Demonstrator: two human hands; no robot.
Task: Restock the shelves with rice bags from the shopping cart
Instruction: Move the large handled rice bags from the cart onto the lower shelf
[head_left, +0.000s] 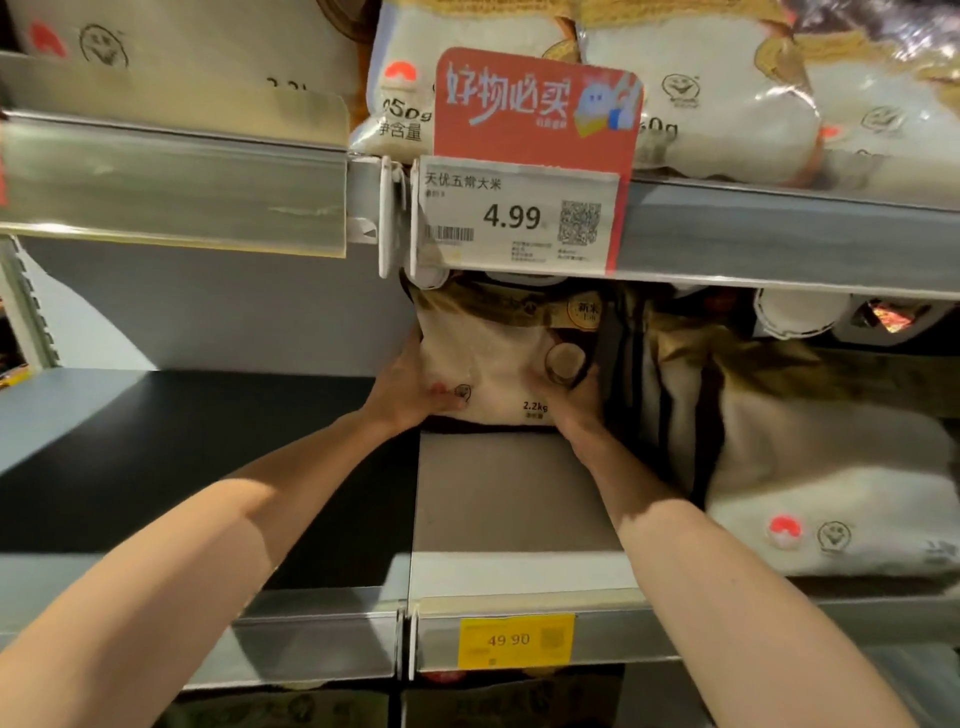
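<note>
The left hand (415, 391) and the right hand (577, 410) grip the rice bag (493, 358) by its lower sides, fingers curled on it. The bag stands upright near the back edge of the shelf (498, 499). It should probably be pushed in evenly, label forward, beside the other bags (831, 483) on the right. The shopping cart is not in view.
</note>
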